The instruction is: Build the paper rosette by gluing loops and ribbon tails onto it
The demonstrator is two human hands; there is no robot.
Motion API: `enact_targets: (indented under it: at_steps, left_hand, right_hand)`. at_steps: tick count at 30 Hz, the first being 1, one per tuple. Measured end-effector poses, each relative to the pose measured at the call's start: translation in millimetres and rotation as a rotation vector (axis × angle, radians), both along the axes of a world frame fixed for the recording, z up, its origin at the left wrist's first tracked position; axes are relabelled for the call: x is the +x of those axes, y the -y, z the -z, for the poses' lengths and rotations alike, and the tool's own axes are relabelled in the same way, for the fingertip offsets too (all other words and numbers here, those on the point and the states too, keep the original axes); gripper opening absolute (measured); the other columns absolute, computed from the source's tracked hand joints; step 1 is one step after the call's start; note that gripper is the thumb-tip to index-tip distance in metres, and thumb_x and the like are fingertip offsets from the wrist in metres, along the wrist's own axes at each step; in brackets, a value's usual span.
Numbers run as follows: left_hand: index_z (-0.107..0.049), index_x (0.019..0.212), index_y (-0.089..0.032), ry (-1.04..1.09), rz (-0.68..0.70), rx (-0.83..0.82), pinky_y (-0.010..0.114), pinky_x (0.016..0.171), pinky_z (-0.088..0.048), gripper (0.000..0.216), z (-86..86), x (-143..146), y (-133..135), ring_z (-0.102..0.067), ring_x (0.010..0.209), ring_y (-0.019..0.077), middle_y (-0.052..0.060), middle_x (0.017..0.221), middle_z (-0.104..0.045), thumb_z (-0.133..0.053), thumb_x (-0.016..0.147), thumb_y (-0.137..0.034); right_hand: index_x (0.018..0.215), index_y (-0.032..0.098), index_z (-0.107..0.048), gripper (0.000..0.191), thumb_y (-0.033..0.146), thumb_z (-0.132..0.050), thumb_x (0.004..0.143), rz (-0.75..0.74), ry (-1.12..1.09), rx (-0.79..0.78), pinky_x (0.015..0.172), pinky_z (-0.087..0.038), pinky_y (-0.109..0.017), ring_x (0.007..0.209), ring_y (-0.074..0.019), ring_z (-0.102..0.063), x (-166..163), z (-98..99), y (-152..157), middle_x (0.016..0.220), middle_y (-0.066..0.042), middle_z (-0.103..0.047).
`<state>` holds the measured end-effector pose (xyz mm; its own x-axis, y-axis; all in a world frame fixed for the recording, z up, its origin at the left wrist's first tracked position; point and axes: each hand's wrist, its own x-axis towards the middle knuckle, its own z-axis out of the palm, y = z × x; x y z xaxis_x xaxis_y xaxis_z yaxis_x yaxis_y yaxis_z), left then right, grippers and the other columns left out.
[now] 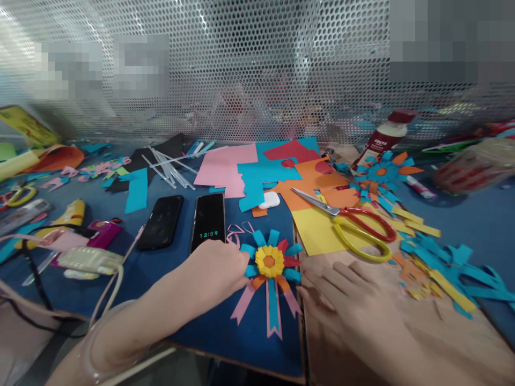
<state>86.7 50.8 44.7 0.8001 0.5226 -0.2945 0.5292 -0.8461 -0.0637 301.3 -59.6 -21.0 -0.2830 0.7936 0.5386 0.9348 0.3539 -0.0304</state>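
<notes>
A paper rosette (269,261) with a yellow centre lies on the blue table, ringed by blue, red and orange loops. Pink and blue ribbon tails (273,311) point toward me. My left hand (219,268) is curled closed at the rosette's left edge, pinching the paper there; its fingertips are partly hidden. On the other side, my right hand (346,295) rests with fingers stretched toward the red loop tips, beside or just touching them. Scissors (338,210) with red and yellow handles lie half open beyond my right hand, over yellow and orange sheets (317,225).
Two phones (161,222) lie left of the rosette, near glue guns (90,257) and cables. Coloured sheets (225,166) and glue sticks (173,169) spread behind. A bottle (380,140), a jar (475,166), another paper flower (380,171) and blue strips (450,262) are at right.
</notes>
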Motion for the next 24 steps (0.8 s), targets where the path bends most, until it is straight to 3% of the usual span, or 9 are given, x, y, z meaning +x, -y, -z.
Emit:
enact_targets:
  at_steps: [13, 18, 21, 24]
  left_hand:
    - [-0.065, 0.075, -0.016, -0.008, 0.014, 0.012, 0.029, 0.053, -0.044, 0.028, 3.1, 2, 2, -0.067, 0.066, 0.0246, 0.006, 0.07, -0.068, -0.056, 0.087, -0.04]
    - [-0.066, 0.075, -0.016, 0.03, -0.004, 0.003, 0.027, 0.054, -0.044, 0.037, 2.0, -1, 1, -0.068, 0.067, 0.0226, 0.006, 0.07, -0.068, -0.056, 0.085, -0.05]
    - [-0.065, 0.076, -0.016, 0.096, -0.063, 0.039, 0.027, 0.056, -0.043, 0.044, 2.4, -6, -3, -0.067, 0.067, 0.0221, 0.006, 0.07, -0.068, -0.048, 0.087, -0.055]
    - [-0.065, 0.086, -0.018, 0.142, -0.157, 0.09, 0.026, 0.055, -0.041, 0.038, 1.9, -8, -10, -0.067, 0.065, 0.0212, 0.005, 0.07, -0.067, -0.044, 0.091, -0.05]
  right_hand:
    - [0.067, 0.018, -0.06, 0.024, 0.021, -0.051, 0.089, 0.003, -0.003, 0.005, 0.062, -0.028, -0.033, 0.062, -0.0175, -0.052, -1, 0.3, 0, 0.062, -0.001, -0.061]
    - [0.07, 0.018, -0.062, 0.023, 0.022, -0.051, 0.09, 0.012, -0.006, -0.002, 0.062, -0.028, -0.033, 0.062, -0.0175, -0.052, 0, 0.8, 1, 0.061, -0.001, -0.06]
    - [0.071, 0.018, -0.063, 0.023, 0.021, -0.05, 0.09, 0.007, -0.005, 0.013, 0.063, -0.029, -0.033, 0.064, -0.0178, -0.053, 4, -4.0, 0, 0.062, -0.001, -0.061]
    - [0.076, 0.017, -0.064, 0.027, 0.021, -0.044, 0.093, 0.01, 0.023, 0.024, 0.063, -0.029, -0.032, 0.063, -0.0175, -0.051, 10, -12.8, -6, 0.064, -0.001, -0.061]
